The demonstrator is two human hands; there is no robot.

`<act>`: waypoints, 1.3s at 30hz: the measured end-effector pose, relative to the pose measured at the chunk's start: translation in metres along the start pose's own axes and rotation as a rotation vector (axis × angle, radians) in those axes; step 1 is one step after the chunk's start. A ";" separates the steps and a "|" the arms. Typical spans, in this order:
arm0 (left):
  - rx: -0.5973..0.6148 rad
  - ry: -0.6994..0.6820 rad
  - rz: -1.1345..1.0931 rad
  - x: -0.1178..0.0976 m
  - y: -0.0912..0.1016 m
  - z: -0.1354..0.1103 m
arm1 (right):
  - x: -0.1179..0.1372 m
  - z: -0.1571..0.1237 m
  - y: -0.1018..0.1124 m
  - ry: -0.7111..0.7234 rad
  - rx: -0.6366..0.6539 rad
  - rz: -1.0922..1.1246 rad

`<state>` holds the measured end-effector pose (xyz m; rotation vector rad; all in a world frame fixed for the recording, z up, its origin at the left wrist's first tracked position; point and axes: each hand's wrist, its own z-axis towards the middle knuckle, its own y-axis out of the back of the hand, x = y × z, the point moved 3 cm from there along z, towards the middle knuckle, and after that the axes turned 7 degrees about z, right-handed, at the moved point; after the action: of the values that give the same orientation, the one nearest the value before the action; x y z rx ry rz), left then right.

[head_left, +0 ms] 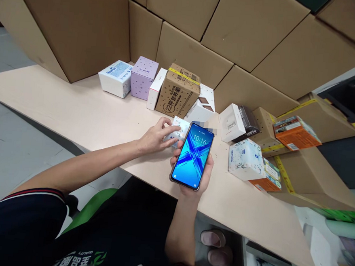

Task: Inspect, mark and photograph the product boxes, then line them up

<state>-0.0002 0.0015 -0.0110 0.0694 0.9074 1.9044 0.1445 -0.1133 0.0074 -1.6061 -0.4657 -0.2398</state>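
A smartphone [193,156] with a lit blue screen showing 10:16 rests in my right hand [205,175], whose fingers wrap round its edges. Just left of the phone, a small white box with a blue pattern [180,124] is on the table. My left hand [157,136] grips that box, with fingers at its top and front; the phone hides its right part. Behind it stands a brown carton printed with a large 22 [178,94], beside a white box with brown panels [202,104].
Along the table [120,121] stand a white tissue pack [116,78], a lilac box [144,78] and a narrow white box [155,91]. To the right are a power bank box [231,122], a patterned white box [245,159] and orange boxes [297,133]. Large cartons [186,12] wall the back.
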 end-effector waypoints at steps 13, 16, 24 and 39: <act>0.023 0.011 0.009 0.001 0.002 0.001 | 0.008 -0.012 -0.002 0.018 -0.087 -0.033; 0.022 0.005 0.045 0.001 0.003 0.000 | 0.023 -0.027 0.003 0.128 -0.168 -0.117; 0.137 0.110 -0.135 0.018 -0.002 0.002 | 0.085 -0.096 0.058 0.537 -0.645 -0.636; 0.376 0.386 -0.337 0.026 0.022 0.022 | 0.128 -0.134 0.112 0.304 -0.515 -2.235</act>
<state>-0.0209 0.0299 0.0100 -0.2215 1.4338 1.4381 0.3239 -0.2295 -0.0258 -0.6874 -1.8544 -2.3028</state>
